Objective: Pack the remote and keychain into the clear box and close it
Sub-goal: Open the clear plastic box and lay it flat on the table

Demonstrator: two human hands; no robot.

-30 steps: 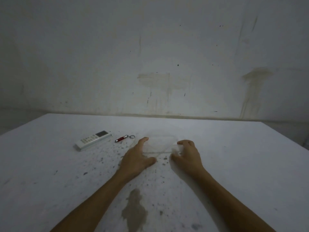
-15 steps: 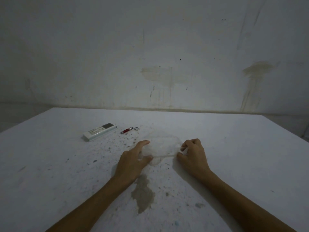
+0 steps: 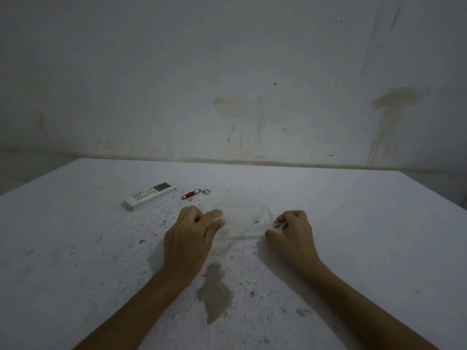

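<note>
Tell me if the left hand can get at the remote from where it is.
Probably yes. The remote lies in the open, up and left of the left hand, with only bare table between. But that hand is on the clear box and would have to let go.

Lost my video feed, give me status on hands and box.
Left hand and right hand gripping clear box ends. Remote and keychain unpacked, on table. Nothing blocking.

Both hands grip the clear box (image 3: 246, 224) on the speckled counter (image 3: 353, 223): left hand (image 3: 188, 239) at its left end, right hand (image 3: 294, 236) pinching its right edge. Remote (image 3: 149, 195) and keychain (image 3: 194, 194) lie far-left.
</note>
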